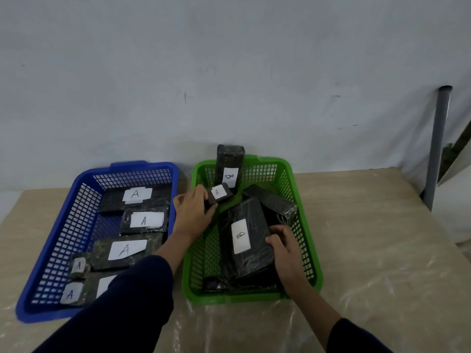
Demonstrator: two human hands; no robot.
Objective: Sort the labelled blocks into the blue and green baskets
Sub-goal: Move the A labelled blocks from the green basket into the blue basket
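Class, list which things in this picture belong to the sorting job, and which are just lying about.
Job: blue plastic mesh basket; green plastic mesh basket; small black wrapped block labelled A, held by the left hand; large black wrapped block labelled B, held by the right hand.

Lying about: grey metal pole; clear plastic sheet.

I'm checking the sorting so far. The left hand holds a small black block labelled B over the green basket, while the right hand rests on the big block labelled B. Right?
Not quite. The head view shows the small black wrapped block in the left hand is labelled A, not B. The rest holds: it is over the green plastic basket, and the right hand rests on the large black block labelled B.
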